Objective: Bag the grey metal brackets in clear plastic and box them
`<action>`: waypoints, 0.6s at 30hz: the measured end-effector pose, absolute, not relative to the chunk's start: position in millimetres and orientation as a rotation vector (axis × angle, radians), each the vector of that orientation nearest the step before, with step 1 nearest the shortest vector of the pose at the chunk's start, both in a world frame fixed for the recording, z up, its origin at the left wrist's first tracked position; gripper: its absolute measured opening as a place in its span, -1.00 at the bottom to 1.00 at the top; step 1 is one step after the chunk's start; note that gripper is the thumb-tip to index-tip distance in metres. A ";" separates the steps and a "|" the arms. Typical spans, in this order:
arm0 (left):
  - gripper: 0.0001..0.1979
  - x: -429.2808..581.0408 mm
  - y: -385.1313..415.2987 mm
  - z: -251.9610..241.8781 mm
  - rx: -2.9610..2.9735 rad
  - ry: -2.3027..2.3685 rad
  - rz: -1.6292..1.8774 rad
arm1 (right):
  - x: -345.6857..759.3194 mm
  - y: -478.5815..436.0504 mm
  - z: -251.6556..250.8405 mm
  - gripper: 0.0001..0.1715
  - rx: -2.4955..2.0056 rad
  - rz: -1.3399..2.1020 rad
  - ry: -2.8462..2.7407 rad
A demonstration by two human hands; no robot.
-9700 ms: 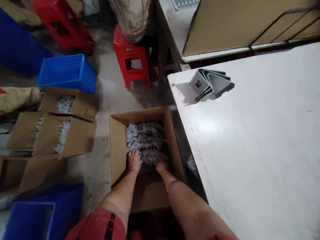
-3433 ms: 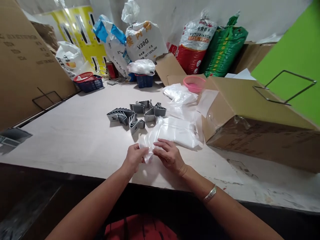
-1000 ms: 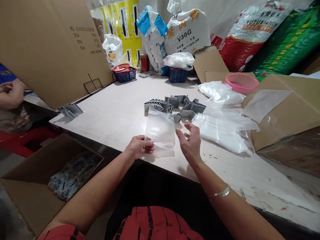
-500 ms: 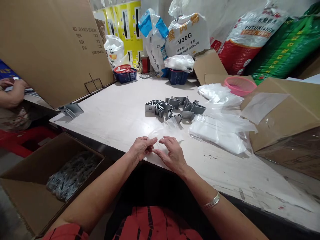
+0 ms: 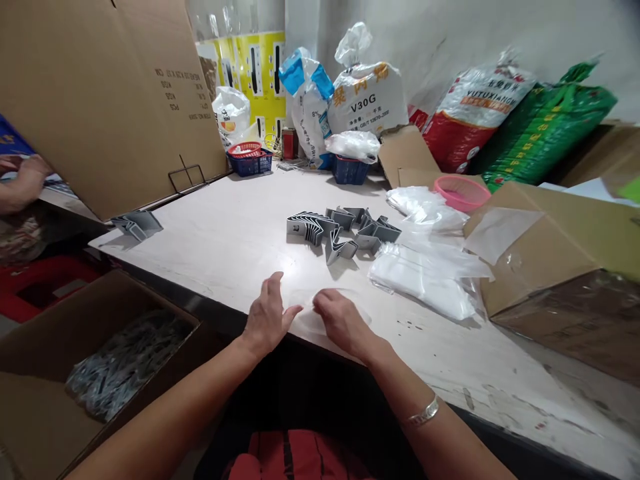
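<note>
A clear plastic bag lies flat on the white table, close to the near edge and barely visible against the surface. My right hand rests on the bag with its fingers curled down. My left hand stands just left of the bag, fingers apart, with the thumb at the bag's edge. Beyond the hands, a cluster of folded grey metal brackets stands on the table. A stack of white plastic bags lies to their right.
An open cardboard box holding a mass of metal parts sits below the table's near left edge. Another bracket stack stands at the left corner. A co-worker's hand shows at far left. A large cardboard box stands at right; sacks and baskets line the wall.
The bag, bunched between my fingers before, now lies flat on the table. My hands have moved slightly apart, and the view has shifted slightly.
</note>
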State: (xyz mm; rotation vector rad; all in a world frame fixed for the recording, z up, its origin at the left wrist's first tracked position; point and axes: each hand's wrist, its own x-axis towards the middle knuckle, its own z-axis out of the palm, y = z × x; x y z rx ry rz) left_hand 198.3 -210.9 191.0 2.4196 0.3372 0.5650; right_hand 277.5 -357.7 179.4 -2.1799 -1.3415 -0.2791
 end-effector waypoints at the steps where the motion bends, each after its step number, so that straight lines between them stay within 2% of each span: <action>1: -0.70 195.0 -208.9 188.0 2.546 0.228 0.744 | 276.8 -357.1 183.8 -0.75 -2.186 -0.279 -1.455; 5: -0.76 185.7 -198.4 177.9 2.914 -0.294 1.220 | 274.3 -350.1 198.2 -0.79 -2.146 -0.252 -1.730; 9: -0.85 176.0 -189.7 181.0 3.093 -0.409 1.299 | 274.2 -338.9 199.9 -0.82 -2.099 -0.221 -1.794; 16: -0.81 155.0 -168.4 188.1 3.191 0.237 0.938 | 296.6 -311.9 192.6 -0.88 -2.106 -0.014 -1.555; 18: -0.78 152.8 -159.3 189.7 3.089 0.512 0.811 | 312.5 -309.7 192.0 -0.84 -2.094 -0.101 -1.338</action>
